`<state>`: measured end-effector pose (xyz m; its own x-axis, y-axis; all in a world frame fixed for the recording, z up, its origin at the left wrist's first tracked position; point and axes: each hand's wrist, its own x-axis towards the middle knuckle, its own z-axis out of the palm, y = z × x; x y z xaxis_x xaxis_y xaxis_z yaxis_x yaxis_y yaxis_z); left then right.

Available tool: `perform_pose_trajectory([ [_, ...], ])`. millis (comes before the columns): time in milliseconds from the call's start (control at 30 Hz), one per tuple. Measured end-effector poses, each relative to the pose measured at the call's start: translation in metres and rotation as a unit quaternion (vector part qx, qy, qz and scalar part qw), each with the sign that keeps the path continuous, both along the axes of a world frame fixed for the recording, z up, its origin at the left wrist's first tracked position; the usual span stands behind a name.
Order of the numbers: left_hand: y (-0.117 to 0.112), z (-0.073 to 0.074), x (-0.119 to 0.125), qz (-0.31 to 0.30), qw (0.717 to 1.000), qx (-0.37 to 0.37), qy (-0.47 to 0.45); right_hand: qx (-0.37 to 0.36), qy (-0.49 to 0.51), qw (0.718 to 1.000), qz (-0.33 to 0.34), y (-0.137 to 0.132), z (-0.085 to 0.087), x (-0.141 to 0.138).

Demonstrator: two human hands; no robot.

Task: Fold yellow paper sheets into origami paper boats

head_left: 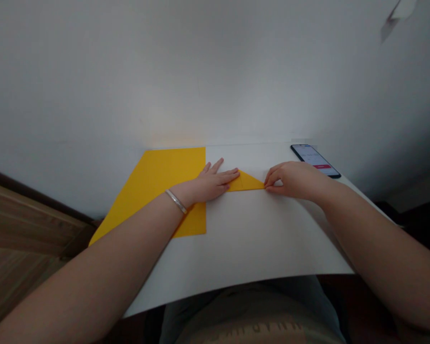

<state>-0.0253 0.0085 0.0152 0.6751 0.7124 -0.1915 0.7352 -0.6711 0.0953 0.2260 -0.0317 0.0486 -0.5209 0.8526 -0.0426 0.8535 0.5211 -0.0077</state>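
A folded piece of yellow paper [248, 182], triangular where it shows, lies on the white table. Its left part is hidden under my left hand [215, 181], which presses flat on it with the fingers spread. At the paper's right corner, my right hand [281, 180] pinches the tip between thumb and fingers. A larger yellow sheet [175, 165] lies flat to the left, partly beneath my left wrist and forearm. A silver bracelet [176, 201] circles that wrist.
Behind my right hand, a phone [316, 160] with its screen lit lies at the table's back right. The white table [251, 239] meets a pale wall [215, 71] at its far edge. Wooden panelling [25, 229] stands at the left.
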Motion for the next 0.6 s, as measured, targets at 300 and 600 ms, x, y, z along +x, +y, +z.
perform_pose_trajectory([
  [300, -0.006, 0.0, -0.007, -0.02, 0.998, 0.053, 0.026, 0.007, -0.014, 1.0, -0.003, 0.0, -0.001, 0.002],
  [600, -0.001, -0.007, -0.009, -0.025, 0.998, 0.058, 0.017, 0.107, 0.073, 0.982, 0.135, -0.003, -0.018, -0.017],
])
